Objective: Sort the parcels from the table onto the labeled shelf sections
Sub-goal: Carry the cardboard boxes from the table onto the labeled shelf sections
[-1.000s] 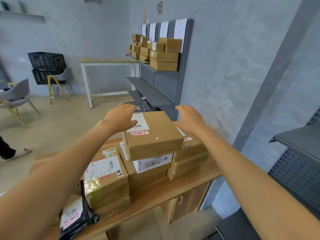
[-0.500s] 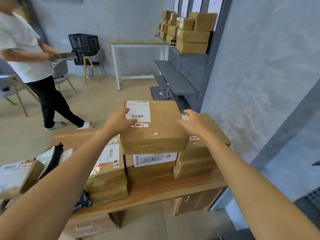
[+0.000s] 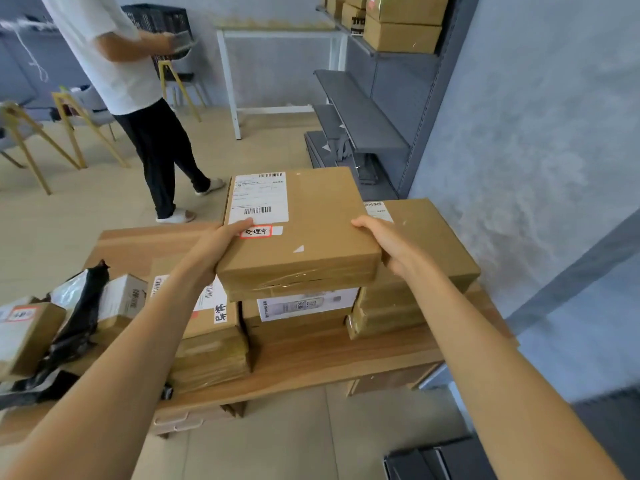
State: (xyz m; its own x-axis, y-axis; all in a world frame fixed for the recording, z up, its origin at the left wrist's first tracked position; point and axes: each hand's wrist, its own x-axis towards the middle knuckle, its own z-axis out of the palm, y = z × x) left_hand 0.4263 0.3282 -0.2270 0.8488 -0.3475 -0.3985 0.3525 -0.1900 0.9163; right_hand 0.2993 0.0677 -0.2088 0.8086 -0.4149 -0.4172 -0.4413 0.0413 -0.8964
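Since half a second ago both hands have closed in on the top parcel (image 3: 301,223), where before they only hovered beside it, and the view has swung left so the person in the white shirt (image 3: 114,57) now stands nearer the table. The left hand (image 3: 214,247) grips the parcel's left edge, thumb lying over the white shipping label (image 3: 258,197) just above a red-bordered sticker (image 3: 256,231). The right hand (image 3: 391,244) clasps the right edge, thumb on top, fingers curled under out of sight. The parcel sits on the middle stack of boxes on the wooden table (image 3: 332,362); whether it has left the box with a white side label (image 3: 304,304) beneath it cannot be told. A lower stack (image 3: 426,237) stands just to its right, and the grey shelf unit (image 3: 363,112) rises beyond.
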